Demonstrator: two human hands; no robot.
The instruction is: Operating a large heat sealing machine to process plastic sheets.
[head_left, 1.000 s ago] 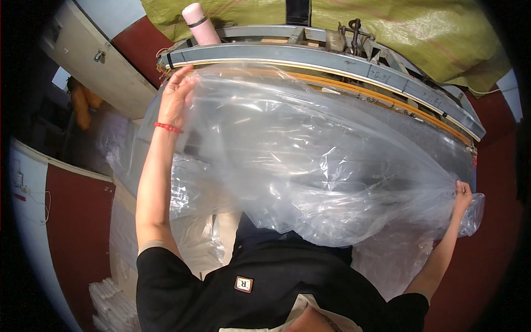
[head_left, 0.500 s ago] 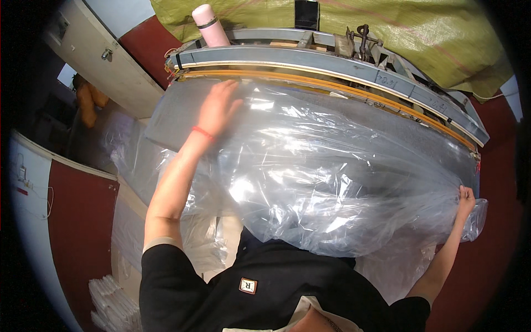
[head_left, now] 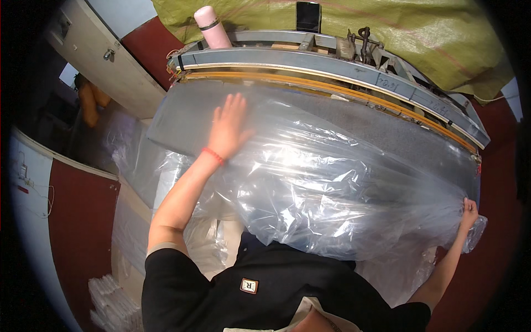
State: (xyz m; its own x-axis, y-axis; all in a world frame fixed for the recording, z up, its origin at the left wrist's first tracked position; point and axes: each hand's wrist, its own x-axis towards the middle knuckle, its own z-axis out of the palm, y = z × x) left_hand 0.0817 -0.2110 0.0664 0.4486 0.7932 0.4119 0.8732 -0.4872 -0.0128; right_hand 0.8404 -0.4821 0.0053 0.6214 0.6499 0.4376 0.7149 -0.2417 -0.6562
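A large sheet of clear plastic film lies wrinkled over a long grey work surface and hangs over its front edge, against my body. My left hand, with a red band on its wrist, lies over the film's left part, its fingers spread. At the far right, my right hand pinches the gathered edge of the film, and a loose bunch hangs beyond it. Behind the surface runs a metal bar with orange strips along its front.
A pink bottle stands behind the bar at the left, and a metal clamp sits on the frame at the right. Yellow-green woven sheeting hangs behind. Stacked clear film lies at the lower left, below a door.
My left hand has moved slightly right and toward me over the film. My right hand has shifted a little nearer with the film's edge, and more of the grey surface shows.
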